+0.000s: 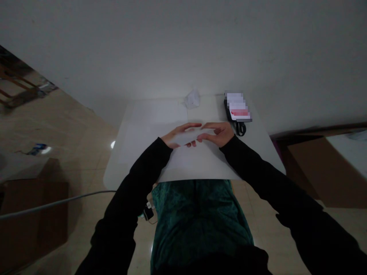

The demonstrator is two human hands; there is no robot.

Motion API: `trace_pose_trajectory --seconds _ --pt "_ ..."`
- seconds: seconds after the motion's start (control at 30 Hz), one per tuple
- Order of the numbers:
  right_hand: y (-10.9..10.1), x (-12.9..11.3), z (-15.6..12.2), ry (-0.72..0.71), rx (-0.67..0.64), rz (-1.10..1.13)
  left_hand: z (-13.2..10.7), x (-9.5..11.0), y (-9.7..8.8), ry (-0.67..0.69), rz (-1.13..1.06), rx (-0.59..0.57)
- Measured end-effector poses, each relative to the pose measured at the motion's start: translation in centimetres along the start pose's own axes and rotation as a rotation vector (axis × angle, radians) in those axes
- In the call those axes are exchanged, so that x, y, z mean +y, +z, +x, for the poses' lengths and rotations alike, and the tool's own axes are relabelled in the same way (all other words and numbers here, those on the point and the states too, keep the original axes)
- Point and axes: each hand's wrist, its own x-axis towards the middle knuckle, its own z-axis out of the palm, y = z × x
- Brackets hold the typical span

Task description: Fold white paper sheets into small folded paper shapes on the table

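A small white piece of paper [186,138], apparently folded, is held just above the white table [229,164]. My left hand [172,138] supports it from the left, with fingertips showing past its upper and lower edges. From the right, my right hand [222,133] pinches the far end between thumb and fingers. Blur hides the fold details. A large white sheet [149,118] lies flat on the table's left half, behind my left hand.
Near the wall lies a crumpled white, semi-clear wad [192,99]. At the table's back right is a dark strapped item [228,109] with a blurred-out top. Cardboard boxes [312,164] stand on the floor on both sides. A grey cable [71,198] runs in from the left.
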Motion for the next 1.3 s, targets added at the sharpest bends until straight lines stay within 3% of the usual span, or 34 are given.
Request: trace_pose_trajectory --seconds 0.1,0.2,0.3,0.4,0.5,0.63,0.83,1.0,1.1,1.2,1.3 --pt "-0.6 -0.5 0.0 0.223 0.014 0.155 0.2 0.4 -1.2 0.058 -0.137 0.194" --pt "-1.7 -0.6 0.3 0.429 -0.091 0.185 -0.4 1.4 -2.3 -0.037 -0.098 0.206" --pt "-2.3 0.0 0.6 0.54 -0.189 0.099 -1.1 1.6 -2.0 -0.004 0.192 0.271" --pt "-2.2 0.7 0.5 0.542 -0.212 -0.001 -1.1 0.9 -1.1 0.07 0.472 0.327" --pt "-1.9 1.4 0.4 0.447 -0.156 -0.206 -1.0 0.1 -0.7 0.133 0.558 0.331" --pt "-1.5 2.4 0.6 0.174 -0.09 -0.573 -0.7 -0.4 -0.5 0.177 0.702 0.385" --pt "-0.7 3.5 0.4 -0.017 -0.156 -0.771 -0.3 -1.0 0.1 0.22 1.013 0.388" --pt "0.7 2.0 -1.3 -0.171 -0.149 -1.067 -1.4 -0.9 0.7 0.333 1.213 0.376" --pt "1.7 0.8 -2.2 -0.218 -0.089 -1.226 -2.2 -0.7 1.4 0.475 1.318 0.377" --pt "2.3 0.0 -2.4 -0.245 -0.09 -1.288 -2.8 -0.9 2.2 0.659 1.297 0.329" --pt "2.5 -0.6 -2.2 -0.261 -0.109 -1.3 -3.3 -1.2 2.7 0.705 1.249 0.316"
